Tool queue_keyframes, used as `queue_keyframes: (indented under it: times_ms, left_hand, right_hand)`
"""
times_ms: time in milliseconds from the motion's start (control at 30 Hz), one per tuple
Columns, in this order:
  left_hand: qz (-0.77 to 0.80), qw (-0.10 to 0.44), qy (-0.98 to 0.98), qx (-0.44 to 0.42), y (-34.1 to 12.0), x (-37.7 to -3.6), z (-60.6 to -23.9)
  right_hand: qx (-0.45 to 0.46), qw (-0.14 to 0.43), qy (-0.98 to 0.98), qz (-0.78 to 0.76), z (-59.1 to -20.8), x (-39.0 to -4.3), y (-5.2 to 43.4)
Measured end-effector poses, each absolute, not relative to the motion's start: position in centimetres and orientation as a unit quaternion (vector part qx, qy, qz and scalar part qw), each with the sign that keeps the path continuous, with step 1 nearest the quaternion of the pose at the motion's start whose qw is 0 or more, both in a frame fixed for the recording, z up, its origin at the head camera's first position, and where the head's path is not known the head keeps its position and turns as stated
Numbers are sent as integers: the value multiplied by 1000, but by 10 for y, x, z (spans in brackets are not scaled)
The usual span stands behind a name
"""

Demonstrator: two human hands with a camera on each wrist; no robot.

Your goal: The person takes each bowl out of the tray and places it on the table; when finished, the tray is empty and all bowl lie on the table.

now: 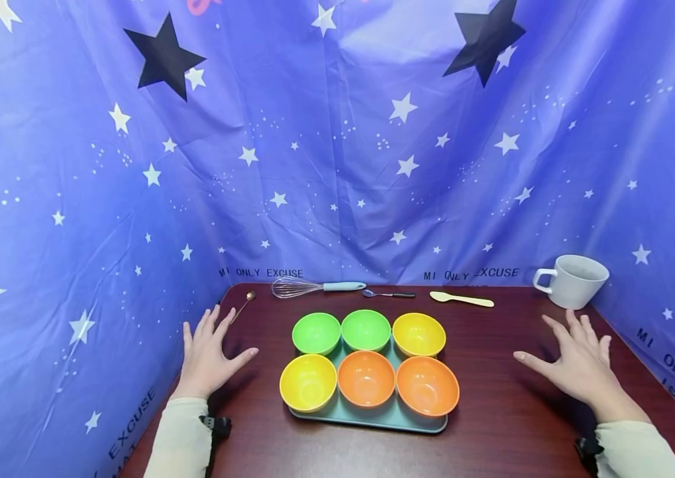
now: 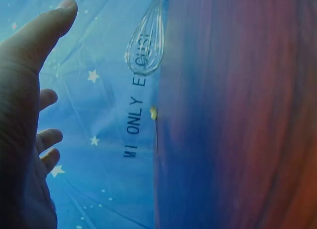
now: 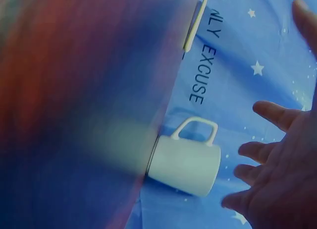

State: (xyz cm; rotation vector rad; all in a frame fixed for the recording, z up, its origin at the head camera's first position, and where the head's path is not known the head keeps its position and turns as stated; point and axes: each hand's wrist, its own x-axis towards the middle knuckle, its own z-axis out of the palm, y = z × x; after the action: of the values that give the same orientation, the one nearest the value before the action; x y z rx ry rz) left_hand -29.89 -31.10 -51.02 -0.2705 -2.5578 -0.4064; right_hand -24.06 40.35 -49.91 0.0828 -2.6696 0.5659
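My left hand [image 1: 207, 362] is spread with nothing in it, at the table's left side. Closest to its fingers is a small thin-handled gold spoon [image 1: 250, 296]. On the right, my right hand [image 1: 579, 365] has its fingers apart and holds nothing, just in front of a white mug [image 1: 579, 284] whose handle points left. Between the hands, a teal tray [image 1: 367, 419] bears two rows of bowls. Two green bowls [image 1: 316, 333] and a yellow bowl [image 1: 419, 334] form the back row. Another yellow bowl [image 1: 308, 383] and two orange bowls [image 1: 366, 378] make up the front row.
Along the table's back edge lie a whisk [image 1: 343, 287] with a light blue handle, a small dark-handled spoon [image 1: 397, 295] and a pale yellow spreader [image 1: 463, 299]. A blue star-printed curtain [image 1: 337, 166] encloses the dark red table [image 1: 493, 425] at the back and sides.
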Motion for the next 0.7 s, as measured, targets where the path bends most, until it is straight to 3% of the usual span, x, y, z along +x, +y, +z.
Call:
queue_keyframes:
  times_ms: [700]
  left_hand:
    - [-290, 181, -932, -120, -282, -323, -522]
  right_hand:
    - [91, 135, -947, 278, -481, -277, 353]
